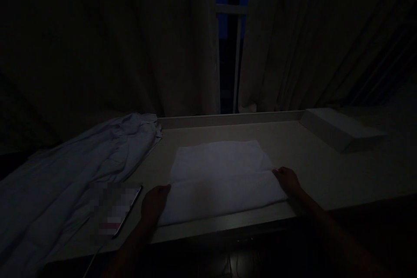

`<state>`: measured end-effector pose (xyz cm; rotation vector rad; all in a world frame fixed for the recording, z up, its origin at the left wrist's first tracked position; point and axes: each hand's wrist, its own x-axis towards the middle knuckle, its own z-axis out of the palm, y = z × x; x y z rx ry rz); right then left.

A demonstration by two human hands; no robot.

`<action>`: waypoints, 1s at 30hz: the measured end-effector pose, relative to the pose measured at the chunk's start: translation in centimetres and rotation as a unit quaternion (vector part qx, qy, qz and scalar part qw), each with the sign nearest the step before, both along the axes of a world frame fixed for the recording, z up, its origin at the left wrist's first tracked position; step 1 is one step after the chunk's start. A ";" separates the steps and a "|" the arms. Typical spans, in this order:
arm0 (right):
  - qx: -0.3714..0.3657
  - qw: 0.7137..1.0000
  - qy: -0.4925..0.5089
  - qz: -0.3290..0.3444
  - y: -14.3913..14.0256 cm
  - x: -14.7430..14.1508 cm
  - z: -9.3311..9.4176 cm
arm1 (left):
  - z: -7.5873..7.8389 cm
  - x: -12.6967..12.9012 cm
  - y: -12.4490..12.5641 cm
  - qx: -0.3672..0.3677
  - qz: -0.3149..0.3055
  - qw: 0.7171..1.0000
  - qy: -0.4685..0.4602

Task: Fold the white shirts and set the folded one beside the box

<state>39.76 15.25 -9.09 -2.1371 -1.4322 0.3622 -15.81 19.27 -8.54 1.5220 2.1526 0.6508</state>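
A white cloth (221, 182), perhaps a towel, lies spread on the pale tabletop, with its near part folded over toward the back. At its left edge, my left hand (154, 202) pinches the cloth near the end of the fold line. My right hand (287, 179) grips the opposite edge in the same way, thumb and fingers closed on it. Dim light hides the finer details of the fingers.
Left of the cloth lies a phone (122, 213), partly blurred out, with a cable (93, 261). A crumpled light garment (107, 152) covers the far left. A white box (342, 128) stands at the back right. Curtains (182, 52) hang behind the table.
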 end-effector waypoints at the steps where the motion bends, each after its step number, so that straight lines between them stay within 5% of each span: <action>1: -0.002 1.000 -0.006 -0.002 0.1 -0.2 -0.2 | 0.0 0.3 0.2 -0.005 -0.002 1.000 0.021; 7: -0.014 0.998 -0.049 -0.030 -0.3 -1.5 0.5 | 0.9 1.6 -0.3 -0.024 0.019 0.996 0.089; 10: 0.101 0.986 -0.132 -0.018 -2.1 -3.8 1.3 | 1.7 2.9 -2.6 0.098 0.009 0.988 0.115; 13: 0.185 0.961 -0.193 0.072 -5.4 -9.6 0.3 | 1.2 6.6 -6.4 0.270 -0.131 0.934 0.195; 16: 0.237 0.917 -0.190 0.259 -8.9 -17.7 -2.0 | -0.9 11.6 -10.1 0.313 -0.340 0.855 0.234; 20: 0.240 0.908 -0.172 0.297 -11.6 -24.6 -4.0 | -4.1 15.0 -12.3 0.273 -0.388 0.841 0.261; 24: 0.208 0.906 -0.210 0.304 -11.6 -22.4 -4.2 | -5.0 14.6 -12.2 0.250 -0.393 0.843 0.270; 30: 0.132 0.928 -0.276 0.211 -11.4 -9.6 -5.4 | -4.1 14.5 -12.2 0.254 -0.396 0.840 0.272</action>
